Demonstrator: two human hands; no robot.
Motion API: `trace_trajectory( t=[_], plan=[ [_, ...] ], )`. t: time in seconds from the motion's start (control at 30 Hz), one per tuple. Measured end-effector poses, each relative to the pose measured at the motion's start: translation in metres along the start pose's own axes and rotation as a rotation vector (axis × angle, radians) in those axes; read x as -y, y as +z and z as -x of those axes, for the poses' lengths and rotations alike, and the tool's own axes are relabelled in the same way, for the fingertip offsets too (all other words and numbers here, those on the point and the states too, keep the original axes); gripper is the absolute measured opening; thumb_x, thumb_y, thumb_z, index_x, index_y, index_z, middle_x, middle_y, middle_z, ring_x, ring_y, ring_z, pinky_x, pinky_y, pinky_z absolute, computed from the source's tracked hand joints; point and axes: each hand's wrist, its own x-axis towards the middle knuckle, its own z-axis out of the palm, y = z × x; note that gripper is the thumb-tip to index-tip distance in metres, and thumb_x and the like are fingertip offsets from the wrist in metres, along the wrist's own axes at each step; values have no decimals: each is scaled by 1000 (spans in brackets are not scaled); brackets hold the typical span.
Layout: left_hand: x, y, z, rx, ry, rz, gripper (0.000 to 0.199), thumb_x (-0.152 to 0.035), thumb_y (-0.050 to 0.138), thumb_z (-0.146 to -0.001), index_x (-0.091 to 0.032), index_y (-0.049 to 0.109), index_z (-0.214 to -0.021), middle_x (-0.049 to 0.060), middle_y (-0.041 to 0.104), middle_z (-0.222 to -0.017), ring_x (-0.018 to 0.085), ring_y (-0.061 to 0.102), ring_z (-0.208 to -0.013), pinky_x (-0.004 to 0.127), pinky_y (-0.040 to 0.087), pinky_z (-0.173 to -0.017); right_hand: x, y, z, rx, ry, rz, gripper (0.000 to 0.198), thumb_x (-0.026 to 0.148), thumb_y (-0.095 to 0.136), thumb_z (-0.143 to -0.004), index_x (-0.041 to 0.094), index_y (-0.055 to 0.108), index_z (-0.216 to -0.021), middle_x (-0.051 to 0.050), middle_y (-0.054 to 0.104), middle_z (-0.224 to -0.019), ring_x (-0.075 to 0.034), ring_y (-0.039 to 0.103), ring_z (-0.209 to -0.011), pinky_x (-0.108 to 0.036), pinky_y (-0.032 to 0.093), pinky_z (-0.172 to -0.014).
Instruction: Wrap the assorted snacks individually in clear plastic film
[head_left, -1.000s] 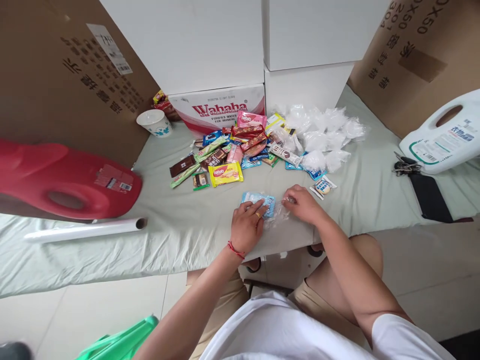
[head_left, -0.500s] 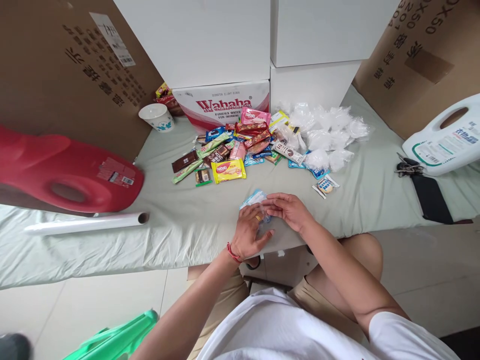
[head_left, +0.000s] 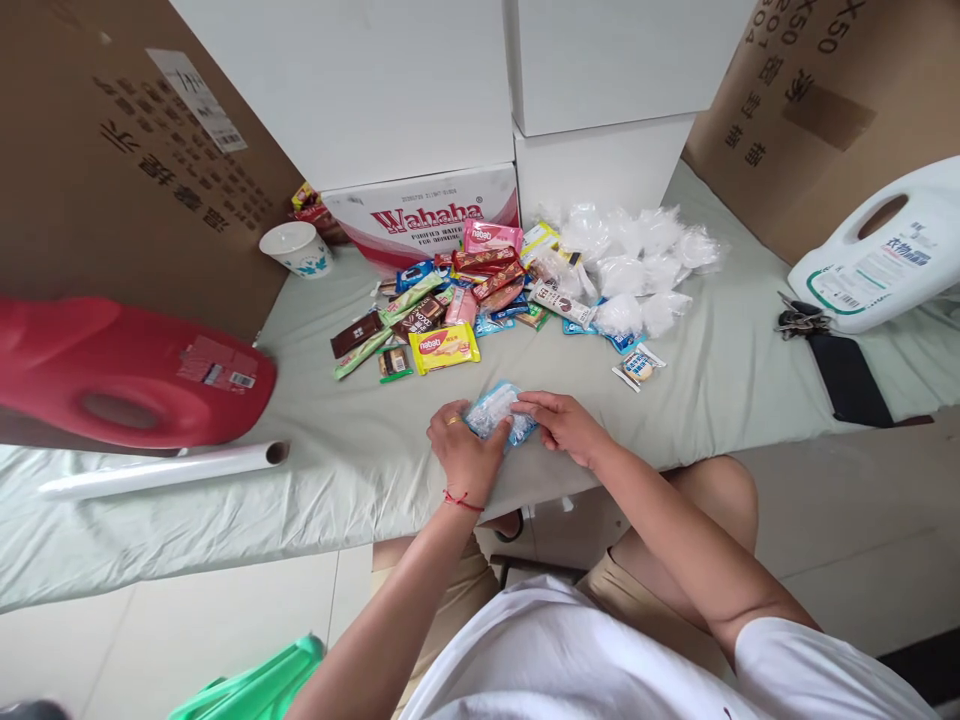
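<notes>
A second ago my left hand (head_left: 469, 450) lies flat across the blue packet (head_left: 487, 405); now it sits at the packet's left side, just below the centre of the frame, thumb reaching over the near edge. My right hand (head_left: 566, 430), then off to the right pinching loose film (head_left: 517, 428), is now in at the packet's right end, fingers touching it. The film, trailing right back then, now lies over the packet, which is turned more askew. My view has swung slightly, shifting everything left.
</notes>
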Motion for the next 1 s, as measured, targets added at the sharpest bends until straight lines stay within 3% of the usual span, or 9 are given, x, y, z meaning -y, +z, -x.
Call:
trace_trajectory(
  t=[0.13, 0.27, 0.43, 0.57, 0.67, 0.77, 0.83, 0.93, 1.0],
  plan=[
    [-7, 3, -10, 169, -124, -51, 53, -54, 77, -80, -19, 64, -118, 19, 69, -116, 42, 63, -115, 59, 49, -97, -3, 2, -1, 22, -50, 46, 46, 40, 76, -81, 26, 75, -125, -5, 76, -129, -5, 45, -47, -24, 34, -43],
    [-17, 0, -14, 132, -132, 149, 40, -44, 77, -79, -21, 59, -107, 9, 69, -101, 29, 68, -93, 44, 55, -83, -1, 2, 3, 38, -121, 14, 47, 52, 76, -84, 25, 72, -123, -5, 76, -123, -8, 47, -57, -23, 38, -49],
    [-33, -3, 6, 22, 422, 157, 10, -26, 55, -97, -24, 65, -99, 5, 62, -86, 23, 63, -87, 38, 52, -80, 5, -2, 18, -44, -163, -134, 54, 69, 75, -82, 25, 67, -111, -3, 71, -104, -17, 61, -89, -24, 53, -63],
    [-46, 9, 20, 234, 889, 140, 27, -17, 45, -102, -25, 71, -103, 4, 59, -72, 23, 64, -86, 42, 51, -84, -1, -10, 26, -63, -116, -294, 59, 62, 86, -73, 26, 65, -115, -1, 70, -100, -17, 65, -89, -28, 56, -74],
    [-56, 18, 25, 377, 1090, 202, 32, -12, 43, -102, -25, 71, -110, 5, 67, -80, 22, 67, -95, 42, 53, -92, -9, -25, 30, -167, -118, -334, 60, 48, 95, -63, 23, 68, -111, 0, 72, -93, -16, 66, -83, -28, 55, -75],
    [-61, 15, 23, 434, 1138, 269, 35, -10, 47, -99, -23, 67, -124, 12, 72, -113, 25, 63, -124, 45, 55, -103, 0, -62, 36, -321, -207, -289, 61, 45, 95, -58, 23, 69, -109, -2, 75, -94, -18, 66, -81, -30, 56, -73],
    [-56, 7, 19, 422, 1058, 290, 36, -12, 50, -97, -23, 65, -128, 15, 69, -127, 28, 57, -135, 47, 54, -108, 20, -104, 41, -507, -350, -231, 61, 44, 93, -58, 23, 69, -110, -3, 75, -100, -19, 68, -83, -32, 57, -74],
    [-32, -8, 7, 358, 839, 252, 28, -16, 53, -97, -25, 69, -117, 14, 69, -121, 29, 59, -130, 50, 54, -107, 57, -182, 43, -819, -598, -104, 57, 40, 89, -60, 23, 69, -111, -5, 75, -104, -22, 69, -87, -36, 59, -75],
    [-9, -17, -4, 294, 692, 183, 21, -21, 53, -97, -25, 71, -107, 13, 68, -117, 30, 61, -124, 51, 54, -106, 74, -229, 41, -952, -643, 25, 50, 41, 79, -69, 23, 68, -114, -7, 73, -105, -24, 69, -86, -39, 59, -72]
  ],
)
